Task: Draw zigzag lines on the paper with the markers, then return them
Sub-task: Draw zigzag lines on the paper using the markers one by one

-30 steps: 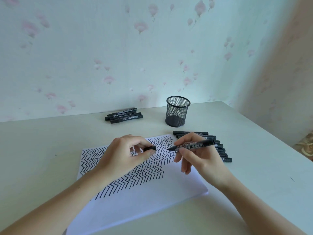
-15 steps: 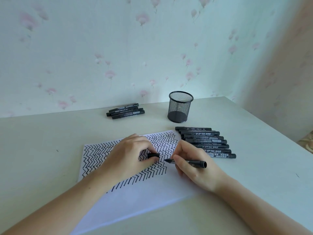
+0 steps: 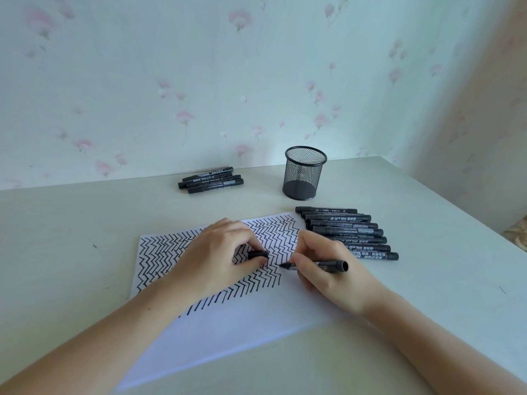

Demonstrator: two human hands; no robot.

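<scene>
Resting its tip on the paper (image 3: pixel 228 332), the uncapped black marker (image 3: pixel 319 264) lies low and nearly level, its nib at the right edge of the lowest rows of zigzag lines (image 3: pixel 159 252) and its blunt rear end pointing right. The right hand (image 3: pixel 328 269) pinches this marker near the nib, fingers curled round the barrel, with the heel of the hand down on the sheet. Just to the left of the nib, the left hand (image 3: pixel 219 258) lies on the drawn area and pinches the marker's black cap (image 3: pixel 258 254) between thumb and fingertips; cap and nib are near each other but apart.

The paper lies at a slant on the pale bench (image 3: pixel 71 252); black zigzags fill its far part, while the near part is bare white. Just beyond the right hand, a row of capped black markers (image 3: pixel 348 232) lies side by side on the bench, close to the sheet's far right corner. Behind that row stands a black mesh pen cup (image 3: pixel 304 173), upright, with nothing showing above its rim. To the cup's left, well apart from the paper, a small cluster of four more black markers (image 3: pixel 211 180) lies near the wall. The wall carries pale wallpaper (image 3: pixel 199 81) with pink flowers.
</scene>
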